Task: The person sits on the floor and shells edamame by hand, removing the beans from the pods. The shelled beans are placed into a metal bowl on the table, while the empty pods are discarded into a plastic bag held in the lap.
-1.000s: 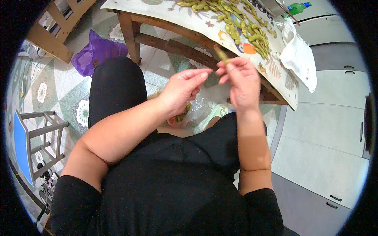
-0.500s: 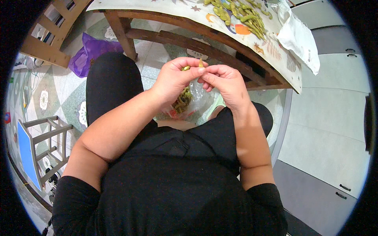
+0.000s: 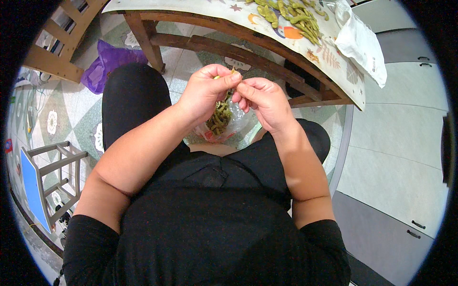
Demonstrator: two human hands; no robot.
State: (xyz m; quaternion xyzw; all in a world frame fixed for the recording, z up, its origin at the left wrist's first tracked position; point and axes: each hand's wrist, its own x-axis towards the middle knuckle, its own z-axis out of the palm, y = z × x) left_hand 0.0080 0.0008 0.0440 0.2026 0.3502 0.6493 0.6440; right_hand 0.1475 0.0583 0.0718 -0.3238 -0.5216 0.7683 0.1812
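My left hand (image 3: 202, 93) pinches a small yellowish-green soybean pod (image 3: 233, 71) whose tip sticks up past the thumb. A bright green bean (image 3: 217, 77) shows between the fingers of that same hand. Thumb and forefinger of my right hand (image 3: 268, 102) are closed together against the left fingertips, on the pod's near part, which is mostly hidden. Below both hands, between my legs, a clear plastic bag (image 3: 235, 125) stands open on the floor. Dull green-brown pods (image 3: 219, 120) lie inside it.
Ahead, a wooden table (image 3: 210, 13) with a patterned cover bears a heap of green soybean pods (image 3: 300, 18) and a white bag (image 3: 360, 45) hanging over its edge. A purple bag (image 3: 102, 69), a blue-topped stool (image 3: 34, 188) and pale cabinets (image 3: 393, 126) stand around me.
Both hands have shifted slightly left, still close together. The pod's tip has moved left with the left hand, and more of the bag's contents shows below.
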